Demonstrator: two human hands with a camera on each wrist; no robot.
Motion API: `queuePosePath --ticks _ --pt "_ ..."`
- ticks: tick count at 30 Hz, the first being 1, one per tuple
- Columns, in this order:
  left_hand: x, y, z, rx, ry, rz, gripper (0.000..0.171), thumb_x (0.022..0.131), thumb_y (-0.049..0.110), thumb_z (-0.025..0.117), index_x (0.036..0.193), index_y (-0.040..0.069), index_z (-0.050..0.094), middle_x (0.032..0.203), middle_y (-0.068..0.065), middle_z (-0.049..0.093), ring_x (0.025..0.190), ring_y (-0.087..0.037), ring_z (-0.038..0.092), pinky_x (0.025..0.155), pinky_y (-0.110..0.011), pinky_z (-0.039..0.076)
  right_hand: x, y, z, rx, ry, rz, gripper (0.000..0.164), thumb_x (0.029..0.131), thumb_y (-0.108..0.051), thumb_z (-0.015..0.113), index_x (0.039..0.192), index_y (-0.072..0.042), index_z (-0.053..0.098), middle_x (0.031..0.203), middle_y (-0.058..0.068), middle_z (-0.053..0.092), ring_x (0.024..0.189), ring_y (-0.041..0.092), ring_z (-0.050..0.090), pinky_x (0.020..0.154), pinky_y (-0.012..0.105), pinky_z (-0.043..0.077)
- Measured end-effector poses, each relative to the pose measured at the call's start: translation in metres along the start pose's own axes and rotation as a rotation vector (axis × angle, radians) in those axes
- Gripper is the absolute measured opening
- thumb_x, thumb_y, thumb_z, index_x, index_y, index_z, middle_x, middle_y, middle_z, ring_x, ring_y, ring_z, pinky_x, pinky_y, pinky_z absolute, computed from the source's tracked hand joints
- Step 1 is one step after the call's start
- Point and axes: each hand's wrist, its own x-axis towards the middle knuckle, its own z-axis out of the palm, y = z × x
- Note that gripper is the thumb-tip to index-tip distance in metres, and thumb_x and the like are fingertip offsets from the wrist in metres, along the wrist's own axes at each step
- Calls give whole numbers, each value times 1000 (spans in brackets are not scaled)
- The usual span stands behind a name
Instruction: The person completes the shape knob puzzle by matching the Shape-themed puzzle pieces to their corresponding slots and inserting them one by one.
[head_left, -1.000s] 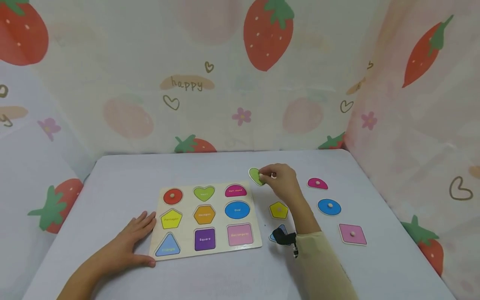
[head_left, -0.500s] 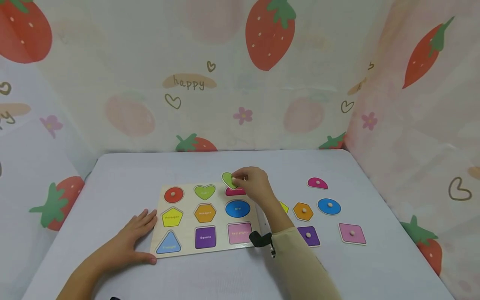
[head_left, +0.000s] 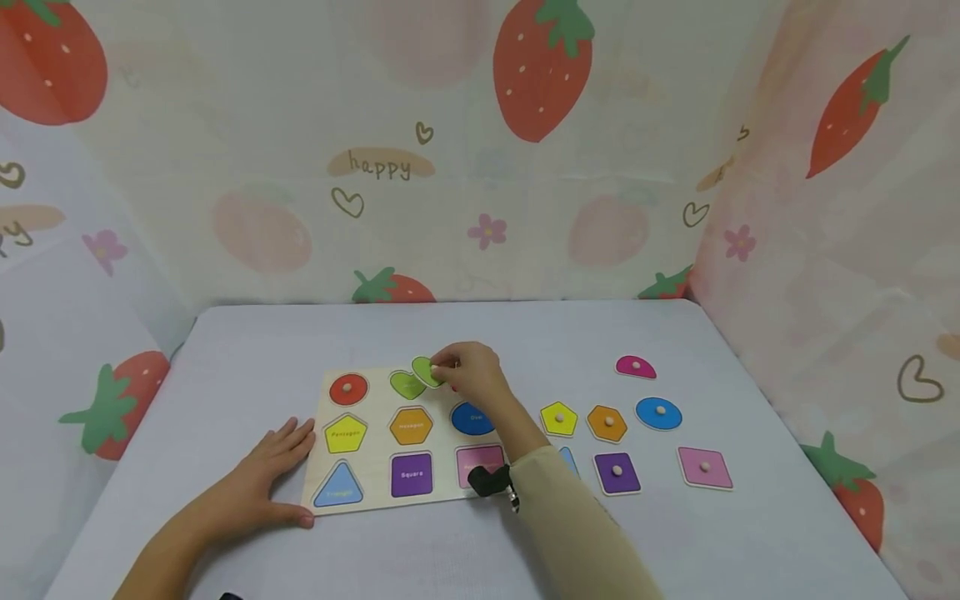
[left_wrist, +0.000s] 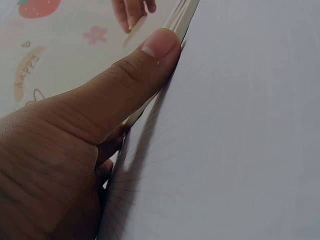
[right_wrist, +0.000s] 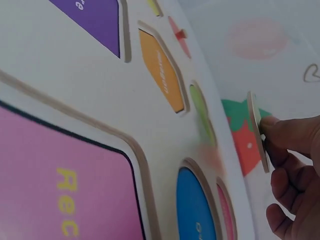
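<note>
Between thumb and fingers my right hand (head_left: 474,373) pinches the green heart puzzle piece (head_left: 424,371). In the head view it hangs just right of the green heart recess (head_left: 405,385), partly over it. The right wrist view shows the heart piece (right_wrist: 257,131) edge-on, held up off the puzzle board (right_wrist: 100,85). My left hand (head_left: 258,483) rests at the left edge of the puzzle board (head_left: 375,493), fingers straight and thumb at the near corner. In the left wrist view the left thumb (left_wrist: 125,82) lies along the board's edge. A red circle piece (head_left: 348,389) sits in its recess.
Right of the board lie loose knobbed pieces: a yellow pentagon (head_left: 558,419), orange hexagon (head_left: 606,424), purple square (head_left: 617,474), blue oval (head_left: 659,413), magenta half round (head_left: 635,367) and pink rectangle (head_left: 705,468). A blue triangle (head_left: 570,461) is partly hidden by the right arm. Patterned cloth walls surround the white table (head_left: 247,350).
My right hand has carried the green heart piece leftward from beyond the board's right edge to beside the heart recess. The left hand has stayed at the board's left edge.
</note>
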Motion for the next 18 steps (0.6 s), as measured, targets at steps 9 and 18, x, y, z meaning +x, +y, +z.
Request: queuePosePath --ticks 9,18 --pt "0 -1 0 17 8 17 125 64 72 82 159 5 35 170 -9 25 158 -38 8 114 -7 -16 12 -3 21 -68 -12 -27 12 93 -26 78 102 -19 81 86 -9 72 85 10 62 76 25 53" --pt "1 2 -1 14 9 20 124 64 70 83 159 6 35 170 -9 26 158 -39 8 117 -10 -15 19 0 39 -100 -50 -30 11 92 -27 78 100 -20 81 85 -11 71 82 9 60 75 23 52"
